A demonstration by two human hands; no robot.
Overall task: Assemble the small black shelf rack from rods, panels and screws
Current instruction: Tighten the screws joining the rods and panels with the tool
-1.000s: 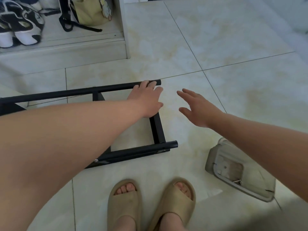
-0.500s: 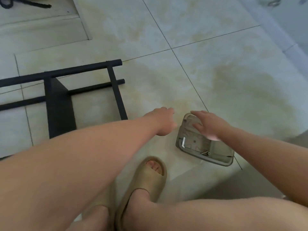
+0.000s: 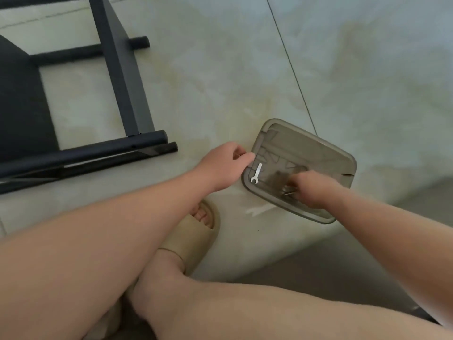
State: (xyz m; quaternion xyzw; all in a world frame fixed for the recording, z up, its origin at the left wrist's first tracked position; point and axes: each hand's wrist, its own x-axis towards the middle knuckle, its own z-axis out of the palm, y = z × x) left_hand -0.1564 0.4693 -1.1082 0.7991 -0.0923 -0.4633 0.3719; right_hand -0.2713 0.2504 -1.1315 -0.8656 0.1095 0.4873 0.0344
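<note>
The partly built black rack (image 3: pixel 127 77) lies on its side on the tiled floor at the upper left, its rods (image 3: pixel 147 141) ending near my left hand. A grey plastic tray (image 3: pixel 318 143) sits on the floor to its right. Inside the tray lie a small white wrench (image 3: pixel 257 173) and a few dark screws (image 3: pixel 288 192). My left hand (image 3: pixel 223 165) grips the tray's left rim with curled fingers. My right hand (image 3: pixel 311 190) is down inside the tray, blurred, its fingertips pinched on the screws.
My foot in a beige slipper (image 3: pixel 193 239) stands just below the tray, and my bare knee fills the bottom of the view. A darker step edge (image 3: pixel 367 253) runs along the lower right. Pale floor tiles spread beyond the tray.
I have crouched lower and the view has closed in on the tray. My left hand came across to the tray's rim, and my right hand went from the rim down onto the screws.
</note>
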